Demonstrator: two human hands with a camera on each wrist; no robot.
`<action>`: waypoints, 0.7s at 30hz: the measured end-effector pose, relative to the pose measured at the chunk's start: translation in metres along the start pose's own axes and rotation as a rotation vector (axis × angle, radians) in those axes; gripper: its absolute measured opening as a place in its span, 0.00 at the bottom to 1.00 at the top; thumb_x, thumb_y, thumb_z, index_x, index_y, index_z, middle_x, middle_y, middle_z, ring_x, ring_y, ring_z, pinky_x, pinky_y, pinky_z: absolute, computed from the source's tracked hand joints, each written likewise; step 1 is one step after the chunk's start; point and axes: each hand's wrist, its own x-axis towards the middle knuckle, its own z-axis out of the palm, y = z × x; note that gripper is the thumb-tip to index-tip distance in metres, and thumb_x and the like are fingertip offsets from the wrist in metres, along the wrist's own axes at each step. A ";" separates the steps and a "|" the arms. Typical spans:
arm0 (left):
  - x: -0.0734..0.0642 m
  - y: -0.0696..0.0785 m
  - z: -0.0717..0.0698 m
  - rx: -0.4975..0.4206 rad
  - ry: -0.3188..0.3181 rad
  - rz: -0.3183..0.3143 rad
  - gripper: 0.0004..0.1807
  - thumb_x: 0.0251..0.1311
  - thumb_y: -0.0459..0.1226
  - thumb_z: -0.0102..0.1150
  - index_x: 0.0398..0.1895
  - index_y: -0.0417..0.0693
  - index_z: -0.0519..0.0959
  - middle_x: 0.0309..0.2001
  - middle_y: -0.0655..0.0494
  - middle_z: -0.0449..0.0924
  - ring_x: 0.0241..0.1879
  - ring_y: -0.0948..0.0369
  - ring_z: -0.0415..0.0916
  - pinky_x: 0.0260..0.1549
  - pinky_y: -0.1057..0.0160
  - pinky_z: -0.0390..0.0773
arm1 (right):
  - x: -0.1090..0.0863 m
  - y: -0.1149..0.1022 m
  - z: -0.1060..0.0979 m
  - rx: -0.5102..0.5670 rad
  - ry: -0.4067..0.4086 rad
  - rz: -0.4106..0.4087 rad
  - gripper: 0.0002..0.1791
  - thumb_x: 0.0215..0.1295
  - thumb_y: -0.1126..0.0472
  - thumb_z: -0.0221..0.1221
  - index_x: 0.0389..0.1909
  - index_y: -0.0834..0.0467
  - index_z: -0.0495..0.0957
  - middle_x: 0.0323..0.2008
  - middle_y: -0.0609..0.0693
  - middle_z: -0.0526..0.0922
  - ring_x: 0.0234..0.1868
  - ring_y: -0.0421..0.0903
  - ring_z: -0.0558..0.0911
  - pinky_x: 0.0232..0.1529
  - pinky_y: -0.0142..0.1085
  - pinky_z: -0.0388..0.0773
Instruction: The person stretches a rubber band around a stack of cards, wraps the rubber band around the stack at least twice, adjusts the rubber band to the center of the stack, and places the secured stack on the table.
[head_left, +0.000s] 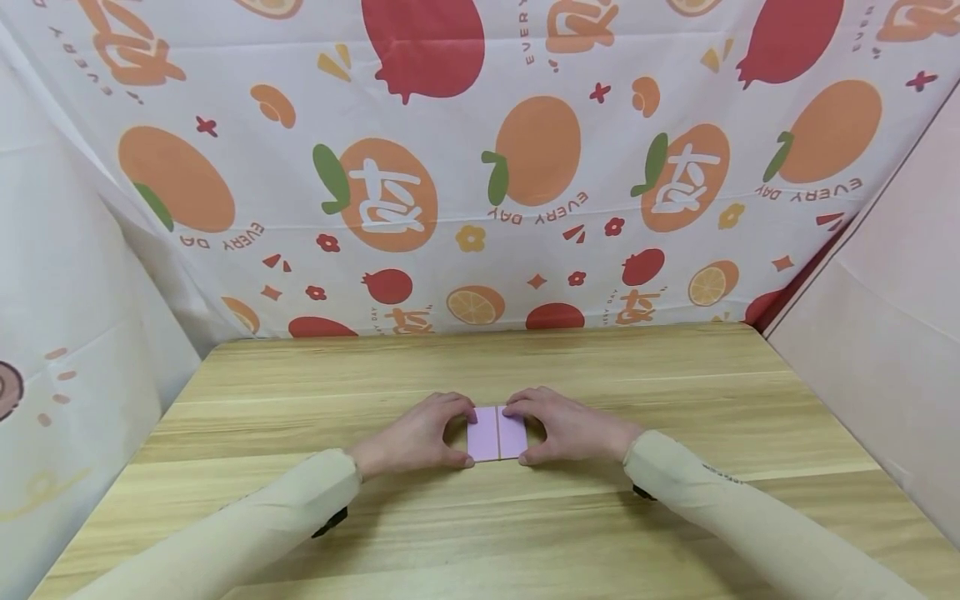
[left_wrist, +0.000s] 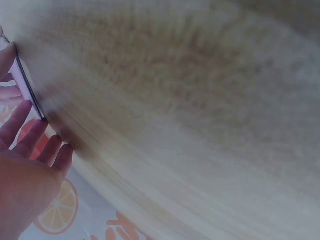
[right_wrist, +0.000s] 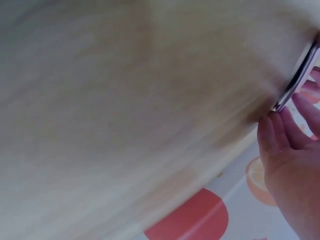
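Note:
A small flat pink square with a narrow tan strip down its middle lies on the wooden table. My left hand grips its left side, thumb at the near corner and fingertips on the far one. Opposite it, my right hand holds the right side in the same way, with a forefinger reaching over the top. From the left wrist, the square's thin dark edge shows beside the fingertips. The right wrist view catches its shiny dark edge at the fingers. What kind of thing it is, I cannot tell.
Bare wooden tabletop surrounds the hands. Behind it hangs a white cloth printed with fruit. Pale cloth walls close off the left and right sides. Light sleeves cover both forearms.

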 end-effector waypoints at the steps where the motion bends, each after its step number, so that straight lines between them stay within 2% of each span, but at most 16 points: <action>1: 0.000 0.000 0.000 0.002 0.000 -0.001 0.27 0.49 0.46 0.75 0.51 0.51 0.76 0.57 0.56 0.74 0.59 0.56 0.67 0.61 0.51 0.67 | 0.000 0.000 0.000 0.002 -0.003 0.005 0.38 0.58 0.45 0.68 0.68 0.51 0.69 0.65 0.43 0.67 0.64 0.40 0.65 0.64 0.40 0.66; 12: 0.003 -0.003 -0.001 -0.020 -0.011 -0.016 0.31 0.49 0.47 0.76 0.56 0.52 0.75 0.57 0.58 0.72 0.57 0.57 0.68 0.60 0.51 0.68 | -0.002 0.000 -0.001 0.030 0.005 0.047 0.40 0.59 0.42 0.66 0.71 0.49 0.66 0.69 0.41 0.63 0.67 0.41 0.62 0.66 0.42 0.64; 17: 0.001 -0.007 -0.004 -0.070 0.026 -0.022 0.30 0.54 0.44 0.73 0.59 0.47 0.74 0.57 0.55 0.72 0.57 0.55 0.69 0.60 0.51 0.68 | -0.001 -0.005 -0.006 0.052 0.072 0.051 0.38 0.63 0.45 0.64 0.72 0.51 0.64 0.71 0.44 0.60 0.70 0.43 0.60 0.68 0.42 0.62; 21: -0.002 -0.003 -0.012 -0.055 0.095 0.005 0.24 0.63 0.36 0.63 0.61 0.41 0.72 0.59 0.50 0.72 0.60 0.52 0.69 0.61 0.49 0.69 | -0.004 -0.014 -0.014 -0.025 0.170 0.040 0.36 0.66 0.46 0.62 0.72 0.52 0.63 0.72 0.47 0.60 0.71 0.44 0.59 0.68 0.42 0.60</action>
